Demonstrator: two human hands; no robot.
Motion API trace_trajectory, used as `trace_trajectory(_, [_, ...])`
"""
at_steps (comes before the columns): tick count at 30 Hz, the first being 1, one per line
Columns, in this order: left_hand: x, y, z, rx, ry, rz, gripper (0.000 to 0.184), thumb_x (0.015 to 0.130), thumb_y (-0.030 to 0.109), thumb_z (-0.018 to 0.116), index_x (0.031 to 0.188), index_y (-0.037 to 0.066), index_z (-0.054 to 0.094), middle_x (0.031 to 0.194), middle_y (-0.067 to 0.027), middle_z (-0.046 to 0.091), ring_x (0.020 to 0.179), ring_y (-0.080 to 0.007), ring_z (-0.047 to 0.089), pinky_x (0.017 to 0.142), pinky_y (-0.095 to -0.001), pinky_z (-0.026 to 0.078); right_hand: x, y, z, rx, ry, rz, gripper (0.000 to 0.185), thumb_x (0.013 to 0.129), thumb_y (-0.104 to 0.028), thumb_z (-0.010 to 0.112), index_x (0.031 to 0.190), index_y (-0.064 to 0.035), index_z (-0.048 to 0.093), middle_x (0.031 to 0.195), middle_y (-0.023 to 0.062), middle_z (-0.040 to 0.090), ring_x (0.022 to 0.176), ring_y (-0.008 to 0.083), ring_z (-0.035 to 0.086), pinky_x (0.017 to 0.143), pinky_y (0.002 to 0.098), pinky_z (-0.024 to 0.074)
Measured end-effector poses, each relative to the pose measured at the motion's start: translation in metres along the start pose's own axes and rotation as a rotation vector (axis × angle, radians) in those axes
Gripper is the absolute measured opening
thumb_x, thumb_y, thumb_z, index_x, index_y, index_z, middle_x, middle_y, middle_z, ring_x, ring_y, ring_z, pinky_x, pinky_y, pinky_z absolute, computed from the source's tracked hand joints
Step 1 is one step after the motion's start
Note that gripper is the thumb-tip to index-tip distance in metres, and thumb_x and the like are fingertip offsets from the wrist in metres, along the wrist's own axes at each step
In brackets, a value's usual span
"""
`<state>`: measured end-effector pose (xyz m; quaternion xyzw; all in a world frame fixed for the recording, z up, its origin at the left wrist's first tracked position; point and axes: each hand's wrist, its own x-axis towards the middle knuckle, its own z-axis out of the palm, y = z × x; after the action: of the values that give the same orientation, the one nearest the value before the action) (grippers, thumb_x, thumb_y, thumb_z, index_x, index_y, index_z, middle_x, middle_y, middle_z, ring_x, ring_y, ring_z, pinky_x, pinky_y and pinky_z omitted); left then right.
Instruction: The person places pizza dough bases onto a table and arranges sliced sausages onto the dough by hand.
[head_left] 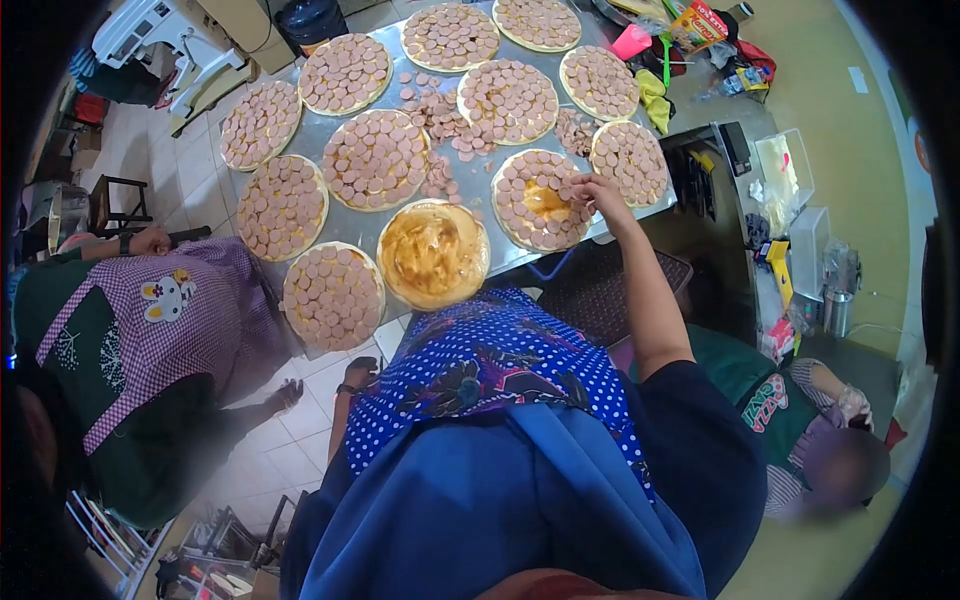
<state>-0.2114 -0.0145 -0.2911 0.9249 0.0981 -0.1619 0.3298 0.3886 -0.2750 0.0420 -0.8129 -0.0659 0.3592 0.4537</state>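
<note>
My right hand reaches over the right edge of a round pizza base. Its fingers are bent together in a pinch; whatever is between them is too small to make out. Sausage slices ring that base, and orange-brown sauce shows bare in its middle. Left of it, at the table's front edge, lies a base covered only in sauce. My left hand hangs low beside my apron, in shadow, with a dark band at the wrist; its fingers do not show clearly.
Several slice-covered bases fill the metal table, with loose sausage slices piled among them. A co-worker in a checked apron stands at left, one hand near my left side. Another person is at right, beside a side counter.
</note>
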Motion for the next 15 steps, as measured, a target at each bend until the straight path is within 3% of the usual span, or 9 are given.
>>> trace_trajectory(4, [0.003,-0.001,0.002,-0.075,-0.016,-0.038,0.039,0.062,0.016,0.071,0.098,0.006,0.062,0.104,-0.0083,0.061,0.097,-0.0253,0.056,0.083,-0.0327,0.046,0.0,0.02,-0.003,-0.007,-0.008,-0.129,0.022,0.082,-0.006,0.054,0.102,0.002,0.059,0.077,0.0023,0.06,0.067,0.0079,0.055,0.058,0.021,0.0428])
trace_trajectory(8, [0.004,-0.008,0.008,-0.123,-0.009,-0.066,0.039,0.063,0.017,0.071,0.099,0.006,0.062,0.103,-0.0089,0.061,0.097,-0.0258,0.056,0.082,-0.0328,0.046,0.006,0.043,0.008,-0.148,0.067,-0.185,0.017,0.077,-0.002,0.06,0.093,0.0037,0.062,0.074,0.005,0.062,0.061,0.0098,0.055,0.055,0.0246,0.0461])
trace_trajectory(10, [0.005,-0.004,0.003,-0.146,-0.007,-0.082,0.039,0.063,0.018,0.071,0.099,0.005,0.061,0.103,-0.0091,0.061,0.097,-0.026,0.056,0.082,-0.0328,0.046,0.004,0.044,0.018,-0.443,0.24,-0.397,0.015,0.076,-0.003,0.062,0.091,0.0014,0.063,0.074,0.0059,0.062,0.062,0.0113,0.056,0.057,0.0253,0.0468])
trace_trajectory(15, [0.011,0.001,-0.01,-0.058,-0.113,-0.079,0.038,0.069,0.021,0.067,0.102,0.003,0.06,0.103,-0.011,0.06,0.096,-0.0261,0.057,0.08,-0.0326,0.047,0.003,0.041,0.031,-0.667,0.344,-0.503,0.013,0.074,-0.004,0.064,0.086,0.0004,0.063,0.075,0.0071,0.063,0.065,0.0121,0.058,0.059,0.0256,0.047])
